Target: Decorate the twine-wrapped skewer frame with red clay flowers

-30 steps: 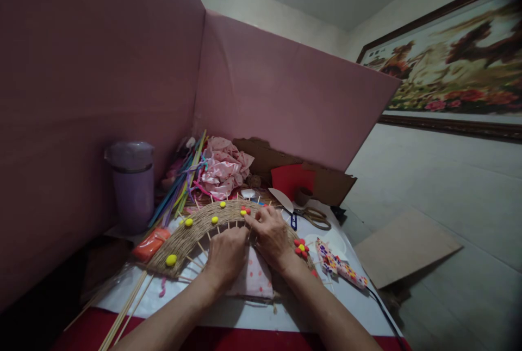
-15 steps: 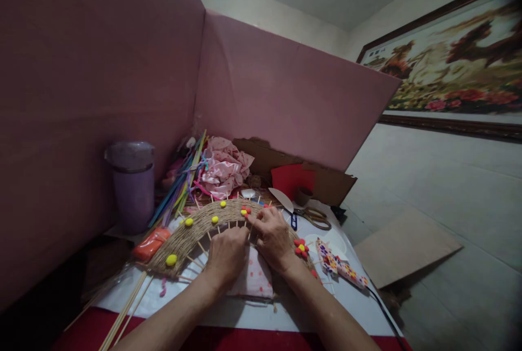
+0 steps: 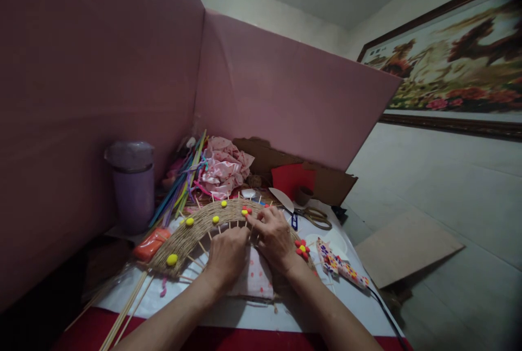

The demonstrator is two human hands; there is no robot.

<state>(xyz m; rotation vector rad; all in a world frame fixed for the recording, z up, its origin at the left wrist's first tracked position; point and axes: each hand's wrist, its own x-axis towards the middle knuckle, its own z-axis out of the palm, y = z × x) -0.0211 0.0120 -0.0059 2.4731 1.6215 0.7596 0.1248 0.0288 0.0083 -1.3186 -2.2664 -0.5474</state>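
A curved band woven of brown twine (image 3: 202, 235) over thin sticks arches across the table, dotted with yellow clay balls (image 3: 172, 259). A full flower with red petals and a yellow centre (image 3: 302, 248) sits on its right side. Near the top, a partial flower (image 3: 246, 211) has red bits by its yellow ball. My right hand (image 3: 275, 239) lies over the band, index fingertip at this partial flower, other fingers bent and thumb mostly hidden. My left hand (image 3: 228, 256) is closed at the inner edge beside the stick ends; what its fingers grip is hidden.
A glue gun with a flower-patterned cover (image 3: 340, 265) and cord lies at right. Scissors (image 3: 314, 216) and a blue cutter (image 3: 294, 221) are behind. A purple cup (image 3: 134, 198), coloured pipe cleaners (image 3: 179, 188) and crumpled pink cloth (image 3: 226, 168) stand at left and back.
Almost nothing differs. Both hands keep their places at the band, and the whole view has shifted very slightly.
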